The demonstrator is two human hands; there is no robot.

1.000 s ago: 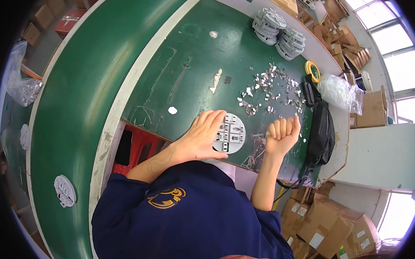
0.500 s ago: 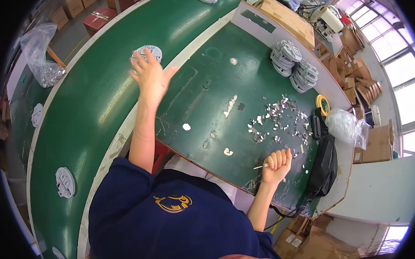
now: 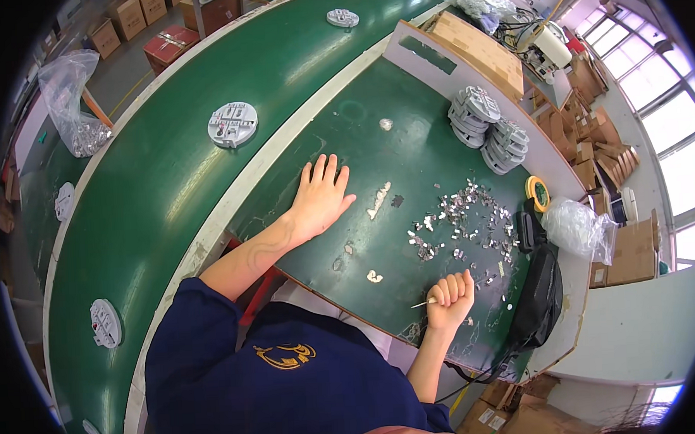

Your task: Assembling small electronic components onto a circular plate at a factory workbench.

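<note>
My left hand (image 3: 322,196) lies over the left part of the green bench top (image 3: 360,147), fingers stretched out and slightly spread, holding nothing. Close to the bench's front edge, my right hand (image 3: 450,302) is closed around a thin pale stick (image 3: 419,304), whose tip points left. Small white and dark bits (image 3: 460,220) are scattered beyond the right hand. On the belt, left of my left hand and apart from it, rests a round grey plastic part (image 3: 232,125). Two stacks of similar grey parts (image 3: 475,114) stand at the bench's far right.
A green conveyor belt (image 3: 158,148) curves past on the left, carrying more grey parts (image 3: 105,323). Along the bench's right side lie a black bag (image 3: 543,298), a yellow tape roll (image 3: 538,193) and a clear plastic bag (image 3: 577,226). Cardboard boxes (image 3: 632,243) stand beyond.
My left hand has come back from above the belt's grey part to the bench, covering a white scrap there. The belt's parts have shifted nearer. My right hand keeps the stick.
</note>
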